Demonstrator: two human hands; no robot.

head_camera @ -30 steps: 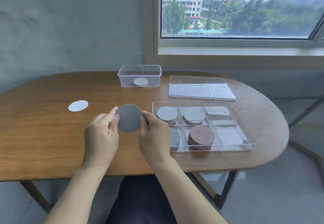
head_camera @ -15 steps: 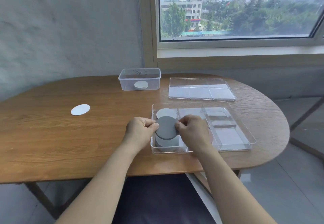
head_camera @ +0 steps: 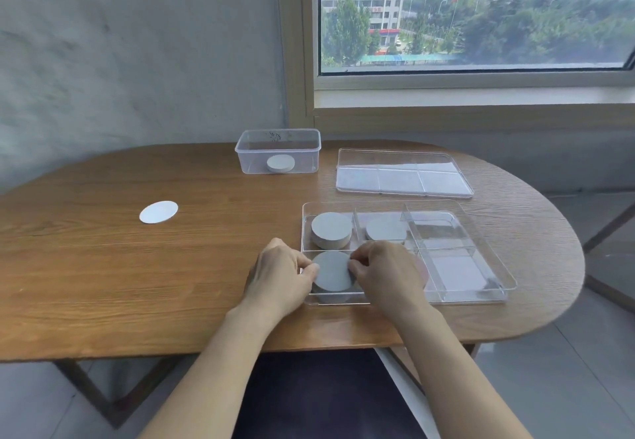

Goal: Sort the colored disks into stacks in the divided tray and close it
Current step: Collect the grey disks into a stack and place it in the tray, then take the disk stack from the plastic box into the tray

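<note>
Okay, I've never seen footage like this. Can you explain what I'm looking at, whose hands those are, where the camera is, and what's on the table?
There is no machine here. A person works with bare hands, and the camera sits on their head, looking forward and down, so both arms enter from the bottom. The left hand and right hand pinch opposite edges of a grey disk over the near-left compartment of a clear divided tray on a wooden table. Whether the disk already rests on the stack below, I cannot tell. Behind it, the back-left stack and back-middle stack are pale disks. Beyond the tray lies a clear lid. A small clear tub holds one pale disk, and a white disk lies alone at left.
</note>
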